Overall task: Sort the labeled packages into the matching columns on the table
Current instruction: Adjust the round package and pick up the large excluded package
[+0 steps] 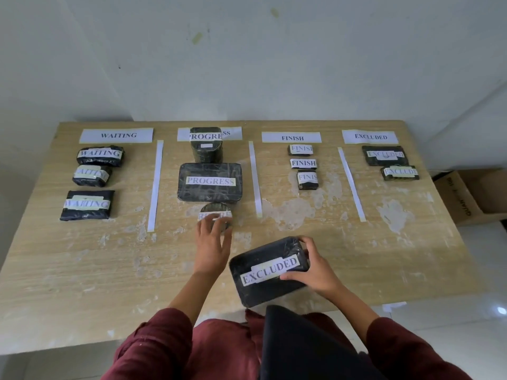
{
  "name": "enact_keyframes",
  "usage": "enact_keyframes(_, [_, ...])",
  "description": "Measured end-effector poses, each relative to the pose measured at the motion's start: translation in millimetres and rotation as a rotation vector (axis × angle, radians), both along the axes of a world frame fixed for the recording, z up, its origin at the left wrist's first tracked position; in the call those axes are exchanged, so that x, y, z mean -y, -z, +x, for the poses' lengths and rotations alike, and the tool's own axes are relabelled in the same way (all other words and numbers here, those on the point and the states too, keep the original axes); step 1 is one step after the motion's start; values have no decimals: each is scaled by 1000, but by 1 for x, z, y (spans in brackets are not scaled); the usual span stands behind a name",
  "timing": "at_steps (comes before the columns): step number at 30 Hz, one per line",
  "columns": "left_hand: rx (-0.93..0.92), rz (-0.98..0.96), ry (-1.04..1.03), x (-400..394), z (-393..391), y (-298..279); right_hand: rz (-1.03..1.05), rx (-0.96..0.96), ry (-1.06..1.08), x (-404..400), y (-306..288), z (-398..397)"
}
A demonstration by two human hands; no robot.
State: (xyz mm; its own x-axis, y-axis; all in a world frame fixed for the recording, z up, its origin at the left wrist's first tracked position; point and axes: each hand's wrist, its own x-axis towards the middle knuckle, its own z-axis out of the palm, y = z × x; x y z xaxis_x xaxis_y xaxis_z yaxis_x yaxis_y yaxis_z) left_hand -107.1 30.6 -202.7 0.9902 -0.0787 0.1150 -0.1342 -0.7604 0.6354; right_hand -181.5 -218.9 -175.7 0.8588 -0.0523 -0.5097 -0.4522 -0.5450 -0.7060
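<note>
A black wrapped package labeled EXCLUDED (267, 270) lies tilted near the table's front edge, with my right hand (315, 270) gripping its right end. My left hand (212, 242) rests with spread fingers on a small round package labeled PROGRESS (215, 212) at the foot of the PROGRESS column. Paper headers read WAITING (116, 135), PROGRESS (233, 133), FINISH (291, 137) and EXCLUDED (370, 136). Three packages sit under WAITING, a tall one and a large flat one (210, 182) under PROGRESS, three small ones under FINISH, and two under EXCLUDED.
White paper strips (155, 185) divide the wooden table (82, 270) into columns. A cardboard box (472, 198) stands on the floor to the right. A wall runs behind the table's far edge. A dark object lies on my lap below the front edge.
</note>
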Motion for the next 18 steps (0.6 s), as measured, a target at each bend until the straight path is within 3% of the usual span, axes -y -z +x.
enact_keyframes(2, [-152,-199,53,19,1,-11,205,-6,157,8,-10,6])
enact_keyframes(5, [-629,-651,31,58,9,-33,431,43,411,28,-19,17])
enact_keyframes(7, [-779,-705,116,82,16,-39,519,68,568,46,-23,25])
enact_keyframes(10, [-881,-664,244,117,23,-45,638,103,771,76,-27,33])
enact_keyframes(13, [-892,-788,237,160,30,-51,753,149,924,111,-29,38])
enact_keyframes(18, [-840,-766,257,244,36,-57,769,128,990,164,-20,30])
